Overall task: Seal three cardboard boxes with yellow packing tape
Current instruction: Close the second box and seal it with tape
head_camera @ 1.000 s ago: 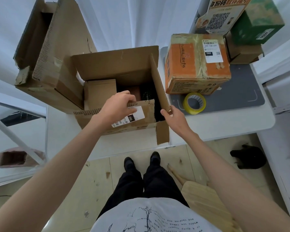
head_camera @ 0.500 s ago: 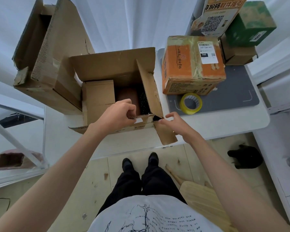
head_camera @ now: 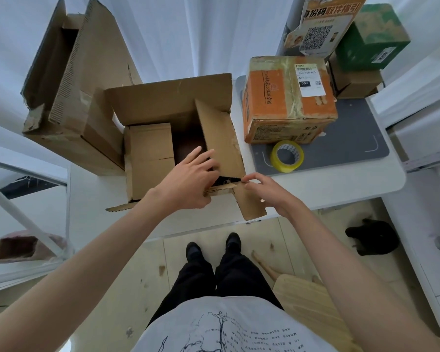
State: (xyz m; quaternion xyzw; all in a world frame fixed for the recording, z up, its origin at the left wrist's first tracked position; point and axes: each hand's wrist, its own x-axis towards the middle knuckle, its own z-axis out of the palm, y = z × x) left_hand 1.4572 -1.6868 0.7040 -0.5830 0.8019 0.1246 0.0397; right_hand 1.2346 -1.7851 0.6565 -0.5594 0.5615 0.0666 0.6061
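An open brown cardboard box (head_camera: 163, 102) stands on the white table (head_camera: 328, 184) in front of me. Its far flap stands up, its left flap (head_camera: 150, 148) lies folded in, and its right flap (head_camera: 219, 138) leans inward. My left hand (head_camera: 188, 181) reaches over the near edge with its fingers stretched towards the right flap's lower edge. My right hand (head_camera: 269, 191) pinches the near right corner of the box between thumb and fingertips. The yellow tape roll (head_camera: 286, 156) lies on a grey mat (head_camera: 353, 138), right of the box and apart from both hands.
An orange box (head_camera: 287, 97) wrapped in tape sits behind the roll. A green box (head_camera: 371, 36) and a printed carton (head_camera: 323, 24) are stacked at the back right. A large open carton (head_camera: 69, 85) leans at the left. A wooden stool (head_camera: 308, 301) and a black object (head_camera: 371, 237) are on the floor.
The labelled near flap has gone down out of my left hand, whose fingers have straightened towards the right flap. The right flap has swung inward. My right hand stays at the near right corner.
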